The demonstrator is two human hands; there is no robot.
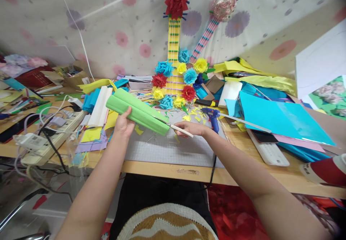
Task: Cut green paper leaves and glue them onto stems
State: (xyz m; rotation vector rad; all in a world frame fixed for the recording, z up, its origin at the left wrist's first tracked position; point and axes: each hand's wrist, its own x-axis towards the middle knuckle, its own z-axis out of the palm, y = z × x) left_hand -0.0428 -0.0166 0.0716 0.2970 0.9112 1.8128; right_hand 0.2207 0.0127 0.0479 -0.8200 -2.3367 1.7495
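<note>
My left hand [123,123] is closed round a folded wad of light green crepe paper [136,111], held slanting above the grey cutting mat [167,148]. My right hand [190,128] grips a white-handled tool [180,129], which looks like a knife or scissors, and its metal tip touches the right end of the green paper. Small yellow and green paper scraps [195,116] lie on the mat just beyond my right hand.
A paper guitar [174,52] covered in coloured paper flowers stands at the back. A blue glue gun [213,116], cyan sheets [281,119], a white keyboard [267,150], a power strip [52,139] with cables and stacked paper rolls [98,106] crowd the wooden table [167,169].
</note>
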